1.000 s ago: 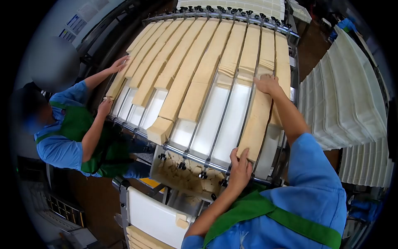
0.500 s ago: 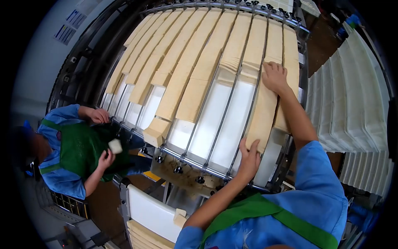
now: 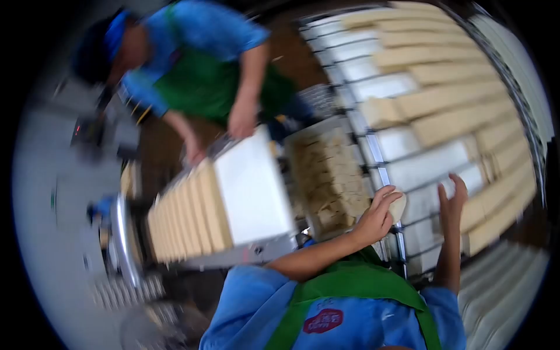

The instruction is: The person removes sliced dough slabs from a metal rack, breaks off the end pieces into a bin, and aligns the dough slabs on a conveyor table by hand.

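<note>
Food workshop or factory floor. Evidence: long pale slabs (image 3: 461, 96) in lanes on a metal-railed table, upper right; a bin of offcuts (image 3: 326, 175), centre; green aprons (image 3: 356, 286) over blue shirts.

- Cool light is falling evenly around me, and the white board (image 3: 251, 189) is showing brightest.
- The brown floor (image 3: 293, 49) is looking dim.
- The steel roller (image 3: 121, 239) and rail (image 3: 374, 147) are glaring.
- Blur is smearing the slabs (image 3: 458, 125).
- Edges are curving into blackness.
</note>
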Demonstrator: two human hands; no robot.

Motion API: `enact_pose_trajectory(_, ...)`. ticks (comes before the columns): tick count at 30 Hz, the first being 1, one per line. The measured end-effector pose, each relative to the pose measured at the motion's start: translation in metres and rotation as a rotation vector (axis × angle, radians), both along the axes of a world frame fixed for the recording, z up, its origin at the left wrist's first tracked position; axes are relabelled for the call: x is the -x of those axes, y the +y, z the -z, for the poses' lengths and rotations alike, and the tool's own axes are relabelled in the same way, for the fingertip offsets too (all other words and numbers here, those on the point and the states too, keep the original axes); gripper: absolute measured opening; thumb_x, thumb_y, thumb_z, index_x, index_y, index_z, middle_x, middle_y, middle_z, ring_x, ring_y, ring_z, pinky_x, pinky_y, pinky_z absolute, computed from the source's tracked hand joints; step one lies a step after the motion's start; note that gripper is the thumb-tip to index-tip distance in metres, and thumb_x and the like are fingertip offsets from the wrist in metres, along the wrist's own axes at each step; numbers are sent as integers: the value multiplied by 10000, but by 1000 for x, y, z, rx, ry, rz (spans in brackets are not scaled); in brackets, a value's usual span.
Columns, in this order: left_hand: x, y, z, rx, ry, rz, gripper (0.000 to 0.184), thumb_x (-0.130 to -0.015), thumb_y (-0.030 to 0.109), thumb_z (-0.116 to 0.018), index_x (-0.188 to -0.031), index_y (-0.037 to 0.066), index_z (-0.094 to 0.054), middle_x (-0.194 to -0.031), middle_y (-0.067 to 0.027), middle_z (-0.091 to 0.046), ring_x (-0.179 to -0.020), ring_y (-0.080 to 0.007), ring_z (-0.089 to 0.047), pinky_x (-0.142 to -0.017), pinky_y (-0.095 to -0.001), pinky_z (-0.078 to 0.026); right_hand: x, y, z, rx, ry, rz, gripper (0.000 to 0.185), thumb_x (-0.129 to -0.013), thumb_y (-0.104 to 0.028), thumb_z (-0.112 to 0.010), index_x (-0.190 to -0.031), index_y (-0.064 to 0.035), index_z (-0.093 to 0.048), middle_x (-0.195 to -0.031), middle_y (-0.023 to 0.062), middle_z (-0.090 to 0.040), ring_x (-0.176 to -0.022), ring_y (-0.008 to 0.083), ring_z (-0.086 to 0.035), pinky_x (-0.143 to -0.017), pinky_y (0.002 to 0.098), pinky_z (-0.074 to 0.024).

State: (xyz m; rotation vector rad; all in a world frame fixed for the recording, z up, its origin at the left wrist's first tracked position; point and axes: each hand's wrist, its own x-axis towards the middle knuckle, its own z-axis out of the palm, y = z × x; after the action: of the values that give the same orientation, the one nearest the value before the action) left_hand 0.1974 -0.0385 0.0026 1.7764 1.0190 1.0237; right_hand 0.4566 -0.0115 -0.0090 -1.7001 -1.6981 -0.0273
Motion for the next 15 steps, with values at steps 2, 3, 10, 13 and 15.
enact_pose_trajectory(2,38,1,2,-35,49,-197,502,-809,-54,-474,-1298,55,-433,-1352,-232,-331,-1185,-408,-406,-1009,-404,-349,29,6,-2,205,219,-68,174,-789,-15,-673,-944,-11,-593,-963,125,-619,-923,268,-575,-840,351,-438)
enact_pose_trajectory(3,54,-2,4,-77,259,-355,481,-819,-33,-500,-1289,53,-440,-1338,-233,-331,-1174,-421,-407,-1016,-413,-340,44,11,-1,276,300,-91,91,-812,-26,-654,-892,-14,-614,-904,105,-628,-871,229,-580,-820,339,-437)
enact_pose_trajectory(10,160,-57,17,7,8,-733,378,-828,-24,-527,-1201,37,-500,-1229,-188,-427,-1116,-314,-475,-898,-345,-442,160,34,3,447,450,-423,180,-895,-86,-584,-1036,-3,-657,-832,79,-634,-749,164,-591,-781,295,-470)
enact_pose_trajectory(13,218,-95,26,-81,-18,-957,328,-825,-30,-525,-1149,19,-518,-1166,-165,-484,-1050,-272,-505,-853,-324,-458,229,25,-13,569,477,-510,189,-915,-103,-567,-1045,11,-645,-858,79,-641,-720,125,-600,-700,248,-486)
enact_pose_trajectory(15,261,-122,33,-89,-25,-1162,307,-820,-22,-518,-1127,1,-524,-1148,-177,-492,-1037,-294,-512,-851,-332,-445,268,18,-15,536,384,-735,184,-902,-112,-584,-1024,6,-652,-876,100,-651,-761,153,-622,-720,264,-484)
